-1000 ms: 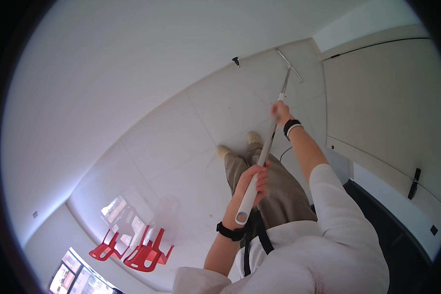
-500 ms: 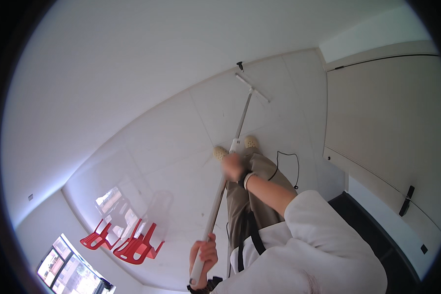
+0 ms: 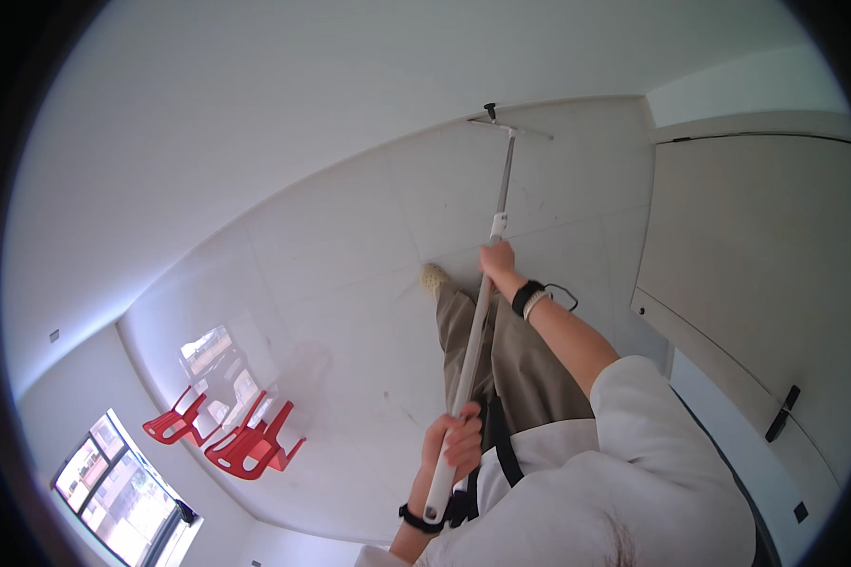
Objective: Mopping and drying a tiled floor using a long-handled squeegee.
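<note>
A floor squeegee (image 3: pixel 474 350) with a long white and silver pole slants away from me, its narrow crossbar head on the pale tiled floor. The head lies by the foot of the far wall, close against a small black door stop (image 3: pixel 490 111). My left hand (image 3: pixel 454 444) is wrapped round the pole near its lower end. Farther up, just below the white collar, my right hand (image 3: pixel 498 260) grips the same pole. Black bands circle both wrists. A beige clog (image 3: pixel 433 278) shows on one foot; the other foot is hidden.
A pale door (image 3: pixel 756 227) with a black handle (image 3: pixel 783 413) stands at the right. Two red plastic chairs (image 3: pixel 255 449) are at the lower left, near a window (image 3: pixel 128 491). A dark cable loop (image 3: pixel 564 296) shows past my right wrist. The white wall (image 3: pixel 255 113) curves along the far left.
The squeegee's head has moved forward and right to the wall by the door stop. Both hands have shifted up and right with the pole. One foot has gone out of sight.
</note>
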